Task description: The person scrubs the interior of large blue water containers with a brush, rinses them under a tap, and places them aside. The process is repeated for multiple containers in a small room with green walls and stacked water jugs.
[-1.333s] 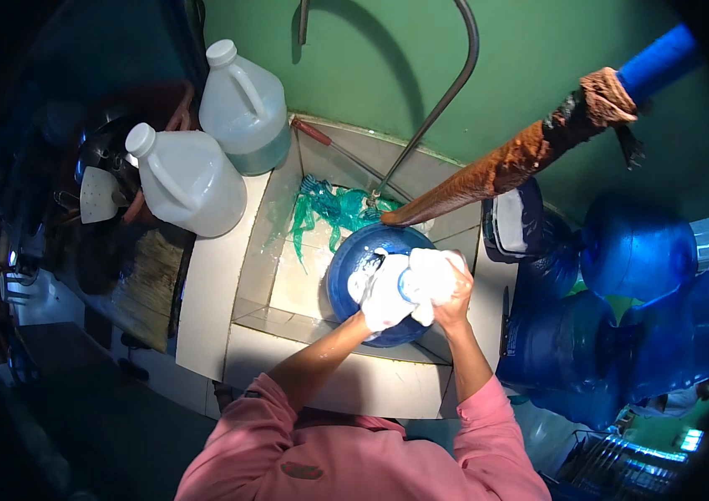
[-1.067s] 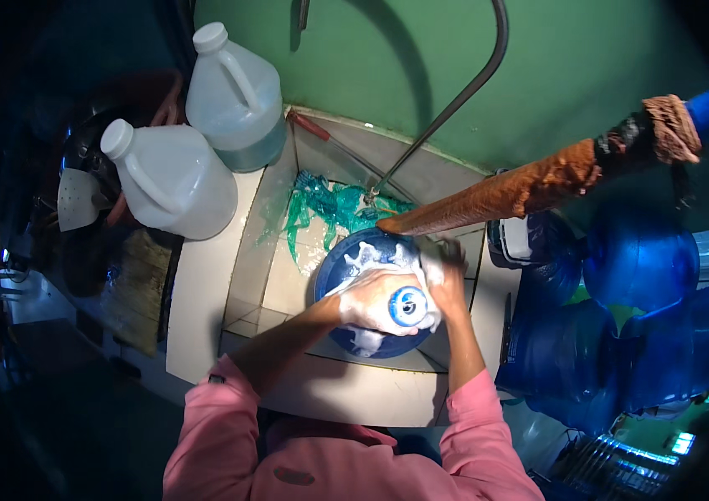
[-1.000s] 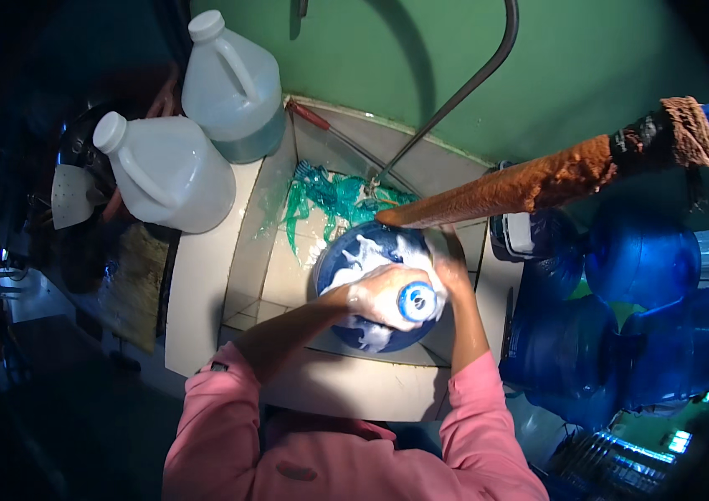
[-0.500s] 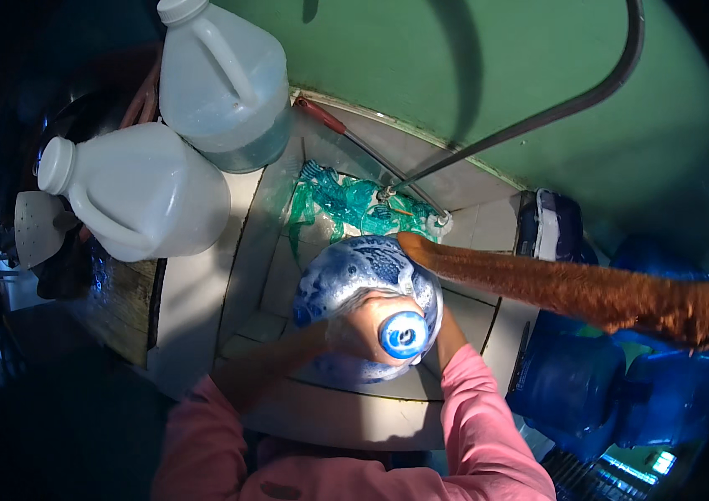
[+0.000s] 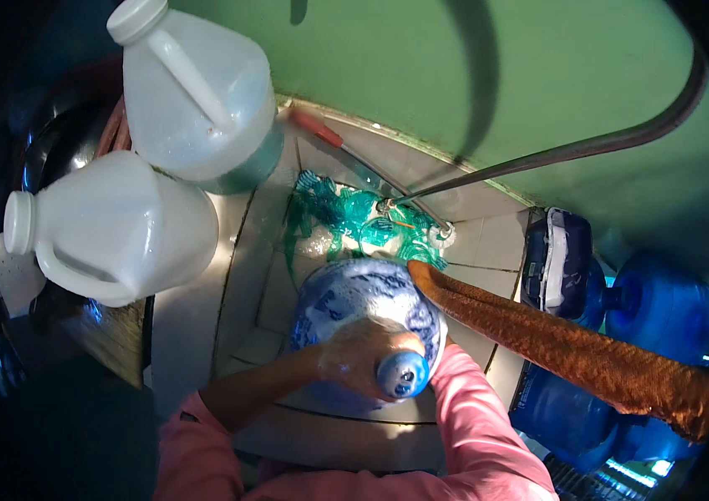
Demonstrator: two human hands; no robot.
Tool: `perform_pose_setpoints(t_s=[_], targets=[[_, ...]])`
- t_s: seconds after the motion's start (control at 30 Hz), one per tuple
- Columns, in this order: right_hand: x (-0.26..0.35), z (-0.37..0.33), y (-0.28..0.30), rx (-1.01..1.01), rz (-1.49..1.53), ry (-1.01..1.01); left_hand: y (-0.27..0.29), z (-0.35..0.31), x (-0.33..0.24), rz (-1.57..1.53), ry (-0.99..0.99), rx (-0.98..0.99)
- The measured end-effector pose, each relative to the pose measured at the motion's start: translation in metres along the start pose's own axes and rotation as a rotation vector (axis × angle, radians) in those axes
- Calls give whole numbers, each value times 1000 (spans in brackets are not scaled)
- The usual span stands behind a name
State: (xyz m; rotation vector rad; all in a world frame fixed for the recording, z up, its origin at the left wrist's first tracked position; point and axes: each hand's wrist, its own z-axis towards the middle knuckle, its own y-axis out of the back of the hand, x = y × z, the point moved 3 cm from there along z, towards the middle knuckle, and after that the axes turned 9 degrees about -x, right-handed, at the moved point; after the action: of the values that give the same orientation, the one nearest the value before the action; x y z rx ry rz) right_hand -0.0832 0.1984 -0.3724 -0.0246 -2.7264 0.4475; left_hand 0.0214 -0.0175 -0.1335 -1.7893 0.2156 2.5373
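Observation:
A large blue water jug (image 5: 346, 292), streaked with white suds, stands in the tiled basin with its neck toward me. My left hand (image 5: 363, 352) wraps around the neck, just behind the blue cap (image 5: 403, 374), and is wet with foam. My right forearm, in a pink sleeve (image 5: 476, 401), reaches along the jug's right side. The jug hides that hand's fingers, so its grip cannot be seen. Beyond the jug lies crumpled teal plastic netting (image 5: 354, 209), with a red-handled rod (image 5: 317, 127) leaning over it.
Two white handled jugs (image 5: 125, 230) stand on the left ledge (image 5: 183, 334), one partly full of bluish liquid. A rough brown strip (image 5: 572, 342) juts in from the right, above more blue water jugs (image 5: 663, 305). A curved metal pipe (image 5: 555, 159) crosses before the green wall (image 5: 371, 58).
My left hand has stayed around the jug's neck, while the cap has tipped slightly lower in view. The view has shifted, and my right wrist shows less beside the jug.

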Motion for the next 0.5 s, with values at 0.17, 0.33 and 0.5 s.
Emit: perform_pose_setpoints(t_s=[0.17,0.33,0.5], targets=[[25,-128,-41,55,-47,210,-13,-10,-16,172,-140,-559],[54,-170,-18,24,-967,785,5,1,-30,-1,-104,-298],[-4,-10,-8,14,-209,38,20,21,-28,-82,-6,-6]])
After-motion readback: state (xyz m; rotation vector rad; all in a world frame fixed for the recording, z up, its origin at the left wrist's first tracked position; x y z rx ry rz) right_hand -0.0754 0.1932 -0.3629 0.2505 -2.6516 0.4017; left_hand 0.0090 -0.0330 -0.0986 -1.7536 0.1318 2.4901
